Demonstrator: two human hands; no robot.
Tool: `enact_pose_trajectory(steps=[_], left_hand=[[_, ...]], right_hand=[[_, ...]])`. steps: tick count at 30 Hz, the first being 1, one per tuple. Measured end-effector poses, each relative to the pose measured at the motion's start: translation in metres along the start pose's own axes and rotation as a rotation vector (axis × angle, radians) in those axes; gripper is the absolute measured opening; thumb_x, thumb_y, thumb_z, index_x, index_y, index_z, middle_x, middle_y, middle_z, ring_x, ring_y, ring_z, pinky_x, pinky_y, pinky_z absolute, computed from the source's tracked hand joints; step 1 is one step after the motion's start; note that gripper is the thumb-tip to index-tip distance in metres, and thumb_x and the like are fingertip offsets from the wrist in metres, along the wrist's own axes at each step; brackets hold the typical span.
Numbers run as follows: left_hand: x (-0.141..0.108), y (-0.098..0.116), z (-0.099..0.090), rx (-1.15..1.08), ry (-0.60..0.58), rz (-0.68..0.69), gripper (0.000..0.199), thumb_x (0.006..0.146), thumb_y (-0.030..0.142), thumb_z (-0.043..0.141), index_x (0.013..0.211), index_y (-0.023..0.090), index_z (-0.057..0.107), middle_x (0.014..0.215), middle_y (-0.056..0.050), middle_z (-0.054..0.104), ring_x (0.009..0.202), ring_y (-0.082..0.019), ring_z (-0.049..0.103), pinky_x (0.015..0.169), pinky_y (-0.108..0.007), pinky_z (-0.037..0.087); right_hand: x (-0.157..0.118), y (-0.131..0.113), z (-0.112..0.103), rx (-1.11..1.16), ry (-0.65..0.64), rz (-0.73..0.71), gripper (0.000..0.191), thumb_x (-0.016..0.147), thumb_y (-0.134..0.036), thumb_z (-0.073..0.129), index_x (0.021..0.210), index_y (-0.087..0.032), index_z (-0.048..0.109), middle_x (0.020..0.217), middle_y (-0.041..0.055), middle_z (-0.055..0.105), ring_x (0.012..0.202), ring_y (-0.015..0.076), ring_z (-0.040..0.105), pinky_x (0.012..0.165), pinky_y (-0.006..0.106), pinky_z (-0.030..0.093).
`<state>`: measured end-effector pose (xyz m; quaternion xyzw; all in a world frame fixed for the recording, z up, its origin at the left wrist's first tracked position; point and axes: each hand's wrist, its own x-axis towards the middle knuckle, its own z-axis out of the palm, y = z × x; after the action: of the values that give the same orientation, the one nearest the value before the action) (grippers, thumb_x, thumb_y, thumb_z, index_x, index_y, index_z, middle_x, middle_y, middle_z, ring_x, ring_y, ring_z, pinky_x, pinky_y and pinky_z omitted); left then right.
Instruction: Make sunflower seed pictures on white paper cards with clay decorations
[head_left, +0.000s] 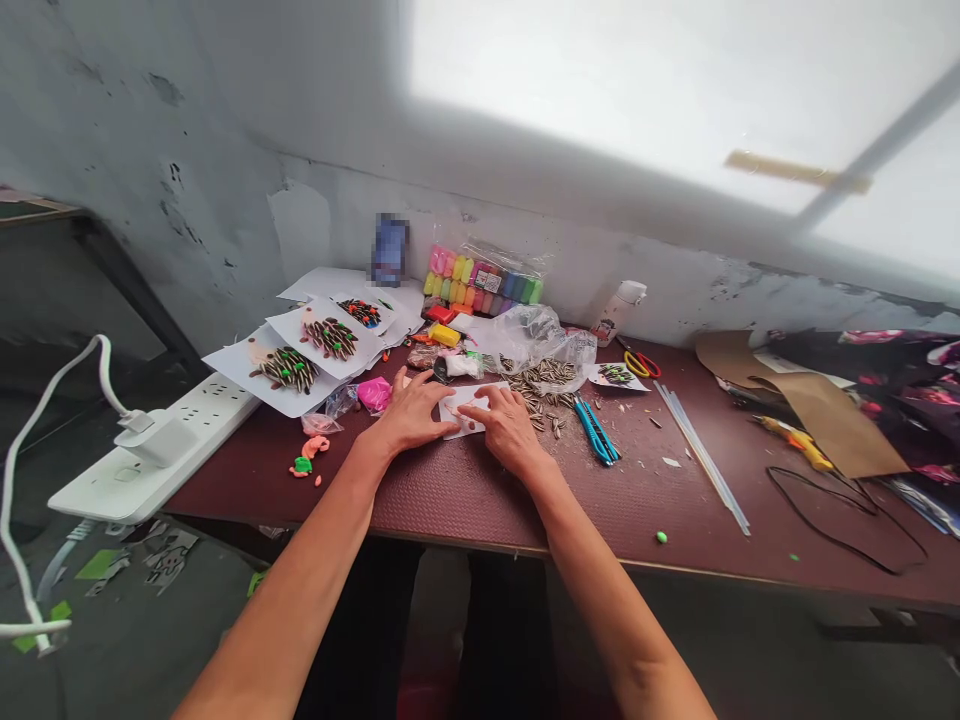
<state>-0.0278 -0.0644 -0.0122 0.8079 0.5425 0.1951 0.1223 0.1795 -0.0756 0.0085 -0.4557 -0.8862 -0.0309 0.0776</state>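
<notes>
Dark maroon textured tabletop (465, 505); left hand (409, 412), spread wide, should steady the small white card (466, 394); right hand (510, 428) (whether gripping, I cannot tell) should press evenly.

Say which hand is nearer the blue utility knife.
Right. The right hand is left of the blue utility knife, not touching it; the left hand is farther left, beyond the right hand.

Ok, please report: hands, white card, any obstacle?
Left hand at left edge of white card, right hand over it. Card flat on table. Seeds crowd right side, blue cutter farther right.
</notes>
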Motion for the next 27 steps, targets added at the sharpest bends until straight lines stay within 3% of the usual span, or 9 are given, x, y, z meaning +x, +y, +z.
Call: enact_pose_trajectory(steps=[8, 17, 27], left_hand=[[0.000, 0.000, 0.001, 0.023, 0.001, 0.004, 0.050, 0.080, 0.050, 0.065, 0.126, 0.029, 0.068, 0.136, -0.006, 0.067, 0.144, -0.036, 0.040, 0.122, -0.065, 0.005], [0.000, -0.003, 0.004, 0.021, -0.006, 0.007, 0.052, 0.079, 0.051, 0.065, 0.127, 0.030, 0.067, 0.136, -0.006, 0.067, 0.144, -0.035, 0.039, 0.122, -0.064, 0.005], [0.001, -0.003, 0.004, 0.047, -0.004, -0.001, 0.053, 0.080, 0.053, 0.065, 0.127, 0.029, 0.066, 0.135, -0.007, 0.067, 0.143, -0.035, 0.041, 0.122, -0.064, 0.009]], right_hand=[[0.005, -0.008, -0.006, -0.025, -0.068, 0.036, 0.039, 0.103, -0.022, 0.043, 0.126, -0.036, 0.071, 0.133, 0.0086, 0.059, 0.117, 0.0253, 0.049, 0.098, 0.039, 0.033], [0.006, -0.001, 0.001, 0.012, -0.061, 0.103, 0.042, 0.101, -0.017, 0.043, 0.126, -0.038, 0.071, 0.132, 0.0072, 0.058, 0.114, 0.0237, 0.049, 0.096, 0.037, 0.031], [0.006, 0.000, 0.005, -0.081, -0.019, 0.081, 0.038, 0.101, -0.020, 0.045, 0.125, -0.035, 0.072, 0.133, 0.0094, 0.057, 0.115, 0.0258, 0.047, 0.098, 0.040, 0.029]])
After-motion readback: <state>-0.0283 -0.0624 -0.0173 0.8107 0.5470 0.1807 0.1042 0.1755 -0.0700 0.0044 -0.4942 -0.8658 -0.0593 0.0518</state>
